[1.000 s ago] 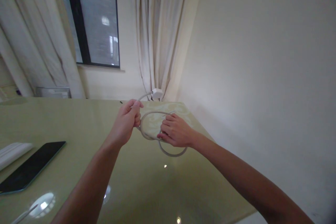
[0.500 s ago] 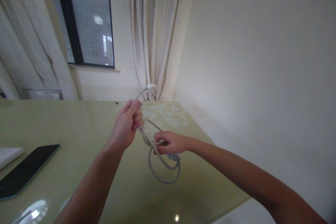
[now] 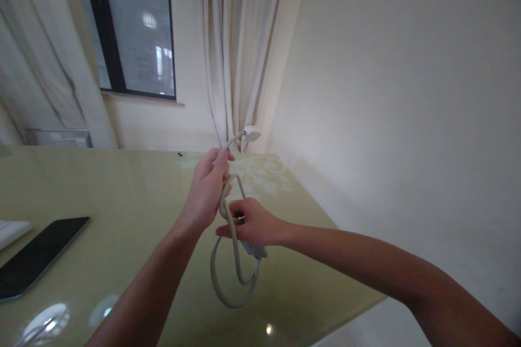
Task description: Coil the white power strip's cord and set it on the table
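My left hand [image 3: 208, 191] is closed around a grey-white cable [image 3: 234, 260] above a glossy green table [image 3: 122, 200]. The cable's white plug [image 3: 251, 133] sticks up past my left thumb. Below the hand the cable hangs in two narrow loops. My right hand [image 3: 249, 223] pinches the cable just under the left hand, where the loops gather. A small connector end [image 3: 255, 250] pokes out beneath my right hand.
A dark tablet [image 3: 36, 257] lies flat at the table's left, with a white object [image 3: 12, 230] behind it. Curtains [image 3: 234, 43] and a window [image 3: 134, 27] stand beyond the far edge. A plain wall [image 3: 407, 92] runs along the right side.
The wide flat loop has been drawn into narrow hanging loops. My right hand moved down and toward the left hand, changing from flat fingers to a pinch. The plug end rose slightly.
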The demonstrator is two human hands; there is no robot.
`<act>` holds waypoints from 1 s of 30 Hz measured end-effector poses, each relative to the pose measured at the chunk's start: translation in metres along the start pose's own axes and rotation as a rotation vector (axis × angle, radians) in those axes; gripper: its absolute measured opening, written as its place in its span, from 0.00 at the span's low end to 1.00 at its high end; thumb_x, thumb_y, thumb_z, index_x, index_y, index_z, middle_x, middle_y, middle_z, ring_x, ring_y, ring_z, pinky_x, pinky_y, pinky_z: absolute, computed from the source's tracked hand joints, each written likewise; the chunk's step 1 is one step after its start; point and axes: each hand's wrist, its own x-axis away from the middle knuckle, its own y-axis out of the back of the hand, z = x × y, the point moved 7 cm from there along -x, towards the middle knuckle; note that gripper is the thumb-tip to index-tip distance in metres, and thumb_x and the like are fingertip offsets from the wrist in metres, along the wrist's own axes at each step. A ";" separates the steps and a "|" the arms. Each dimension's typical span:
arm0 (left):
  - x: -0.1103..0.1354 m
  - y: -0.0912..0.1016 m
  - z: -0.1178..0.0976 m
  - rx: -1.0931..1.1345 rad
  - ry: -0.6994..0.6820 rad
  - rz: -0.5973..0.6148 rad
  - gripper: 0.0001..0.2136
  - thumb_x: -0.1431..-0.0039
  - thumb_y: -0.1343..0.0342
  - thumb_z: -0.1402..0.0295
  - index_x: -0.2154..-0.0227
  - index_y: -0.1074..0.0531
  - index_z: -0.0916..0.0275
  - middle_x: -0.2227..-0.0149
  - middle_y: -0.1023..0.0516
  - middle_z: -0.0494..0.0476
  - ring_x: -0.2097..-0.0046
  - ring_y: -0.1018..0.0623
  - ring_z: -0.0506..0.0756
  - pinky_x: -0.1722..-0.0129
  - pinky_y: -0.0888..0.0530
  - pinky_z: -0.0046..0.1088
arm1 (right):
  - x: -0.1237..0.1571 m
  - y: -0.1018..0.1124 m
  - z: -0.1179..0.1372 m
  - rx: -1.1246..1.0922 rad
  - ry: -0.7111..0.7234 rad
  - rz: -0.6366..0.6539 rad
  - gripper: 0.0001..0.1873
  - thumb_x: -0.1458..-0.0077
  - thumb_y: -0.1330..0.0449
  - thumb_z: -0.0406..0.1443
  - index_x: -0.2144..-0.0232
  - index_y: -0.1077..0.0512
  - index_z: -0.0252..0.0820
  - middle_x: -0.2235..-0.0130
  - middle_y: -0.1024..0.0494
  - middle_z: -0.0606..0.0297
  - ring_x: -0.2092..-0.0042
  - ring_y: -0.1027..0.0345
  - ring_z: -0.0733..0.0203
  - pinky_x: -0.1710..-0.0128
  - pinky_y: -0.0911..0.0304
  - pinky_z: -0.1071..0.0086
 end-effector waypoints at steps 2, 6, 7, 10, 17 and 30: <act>-0.002 0.001 0.004 -0.076 -0.008 0.028 0.14 0.35 0.40 0.51 0.65 0.29 0.57 0.80 0.48 0.40 0.82 0.48 0.45 0.85 0.49 0.18 | 0.002 0.003 0.011 0.194 0.080 0.068 0.25 0.41 0.31 0.46 0.77 0.40 0.43 0.77 0.41 0.76 0.74 0.48 0.68 0.71 0.51 0.70; -0.012 0.013 0.005 -0.070 -0.025 0.038 0.14 0.35 0.39 0.53 0.66 0.29 0.59 0.81 0.48 0.40 0.82 0.48 0.45 0.85 0.50 0.18 | 0.017 0.012 0.012 0.602 0.293 0.163 0.16 0.31 0.40 0.41 0.71 0.33 0.41 0.69 0.32 0.68 0.70 0.42 0.65 0.66 0.45 0.68; -0.016 0.021 0.004 -0.029 -0.035 0.008 0.13 0.35 0.39 0.55 0.67 0.29 0.59 0.81 0.49 0.39 0.82 0.49 0.45 0.85 0.49 0.18 | 0.022 0.016 0.004 0.674 0.295 0.169 0.15 0.29 0.43 0.40 0.70 0.31 0.41 0.68 0.30 0.66 0.69 0.41 0.64 0.65 0.44 0.68; -0.031 0.052 -0.003 0.096 -0.072 -0.102 0.10 0.35 0.39 0.61 0.69 0.30 0.60 0.81 0.49 0.39 0.83 0.50 0.44 0.85 0.48 0.18 | 0.039 0.039 -0.030 0.804 0.254 0.118 0.15 0.28 0.46 0.37 0.69 0.29 0.41 0.65 0.26 0.62 0.66 0.37 0.61 0.64 0.41 0.67; -0.041 0.087 -0.025 0.097 -0.138 -0.146 0.09 0.35 0.38 0.64 0.70 0.28 0.61 0.82 0.49 0.40 0.83 0.50 0.44 0.85 0.48 0.19 | 0.065 0.116 -0.074 0.776 0.174 -0.111 0.16 0.30 0.45 0.42 0.71 0.29 0.48 0.65 0.27 0.59 0.64 0.37 0.56 0.62 0.40 0.62; -0.037 0.123 -0.054 -0.012 -0.266 -0.342 0.09 0.33 0.42 0.66 0.71 0.27 0.61 0.83 0.47 0.41 0.83 0.49 0.45 0.85 0.47 0.22 | -0.005 0.109 -0.100 0.123 -0.159 -0.349 0.20 0.41 0.37 0.42 0.82 0.33 0.43 0.81 0.32 0.68 0.75 0.40 0.64 0.72 0.46 0.70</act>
